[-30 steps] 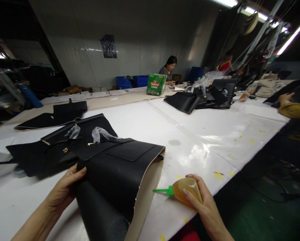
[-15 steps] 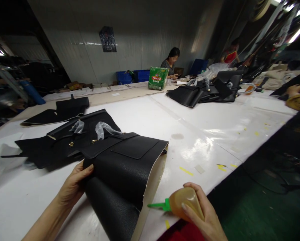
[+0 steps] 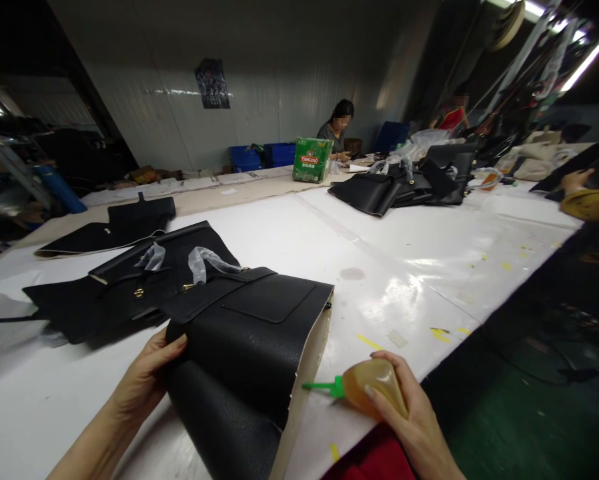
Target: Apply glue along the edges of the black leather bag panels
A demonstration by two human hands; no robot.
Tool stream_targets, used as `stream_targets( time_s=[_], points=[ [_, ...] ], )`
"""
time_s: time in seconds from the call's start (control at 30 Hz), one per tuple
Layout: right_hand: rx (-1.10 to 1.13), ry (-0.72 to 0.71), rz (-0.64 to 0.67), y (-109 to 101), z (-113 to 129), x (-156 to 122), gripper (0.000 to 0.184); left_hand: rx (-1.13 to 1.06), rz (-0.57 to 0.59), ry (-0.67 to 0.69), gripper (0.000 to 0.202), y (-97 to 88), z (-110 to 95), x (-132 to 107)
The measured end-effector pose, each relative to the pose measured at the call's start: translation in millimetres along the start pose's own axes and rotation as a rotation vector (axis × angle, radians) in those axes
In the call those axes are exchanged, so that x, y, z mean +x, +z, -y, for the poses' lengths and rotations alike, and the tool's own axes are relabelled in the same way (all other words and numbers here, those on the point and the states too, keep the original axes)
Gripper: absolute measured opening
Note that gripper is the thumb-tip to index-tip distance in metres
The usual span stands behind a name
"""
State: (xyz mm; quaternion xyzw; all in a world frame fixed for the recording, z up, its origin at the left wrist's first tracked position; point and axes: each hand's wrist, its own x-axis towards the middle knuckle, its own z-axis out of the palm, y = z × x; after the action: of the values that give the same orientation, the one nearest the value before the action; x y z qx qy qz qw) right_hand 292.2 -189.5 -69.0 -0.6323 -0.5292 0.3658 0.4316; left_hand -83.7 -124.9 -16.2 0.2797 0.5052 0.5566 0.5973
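Low in the frame, your right hand [image 3: 404,417] is wrapped around an amber squeeze bottle [image 3: 372,388], its green nozzle [image 3: 322,385] pointing left and ending just beside the pale raw edge of the black leather panel [image 3: 249,347]. Your left hand [image 3: 147,380], at lower left, grips that panel's left side, thumb on top of the pebbled surface, so the piece stands curled up off the white table [image 3: 404,267]. A flat patch pocket shows on the panel's upper face.

Just behind it, at centre left, lie more black bag pieces [image 3: 124,287] with gold fittings and clear plastic wraps. Farther back, at upper centre, sit a stack of black panels [image 3: 389,190] and a green carton [image 3: 311,160]. A seated person [image 3: 337,133] works beyond it. At the right edge, another person's yellow sleeve [image 3: 589,203] reaches in.
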Motion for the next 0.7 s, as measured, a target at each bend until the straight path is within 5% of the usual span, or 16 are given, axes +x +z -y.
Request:
stream_targets(
  time_s=[0.13, 0.33, 0.53, 0.7],
  points=[
    [-0.060, 0.022, -0.158, -13.5, -4.2, 26.7, 0.048, 0.048, 0.017, -0.041, 0.048, 10.0, -10.3, 0.6],
    [0.009, 0.021, 0.085, -11.8, -7.5, 24.6, 0.046, 0.105, 0.015, -0.134, 0.037, 26.4, -28.8, 0.5],
    [0.006, -0.007, -0.151, -21.8, -7.3, 57.4, 0.045, 0.162, 0.068, -0.150, 0.044, 36.9, -41.9, 4.2],
    [0.048, 0.001, -0.091, -21.5, -9.6, 55.1, 0.046, 0.255, 0.164, -0.159, 0.049, 47.1, -57.6, 13.4]
  ],
)
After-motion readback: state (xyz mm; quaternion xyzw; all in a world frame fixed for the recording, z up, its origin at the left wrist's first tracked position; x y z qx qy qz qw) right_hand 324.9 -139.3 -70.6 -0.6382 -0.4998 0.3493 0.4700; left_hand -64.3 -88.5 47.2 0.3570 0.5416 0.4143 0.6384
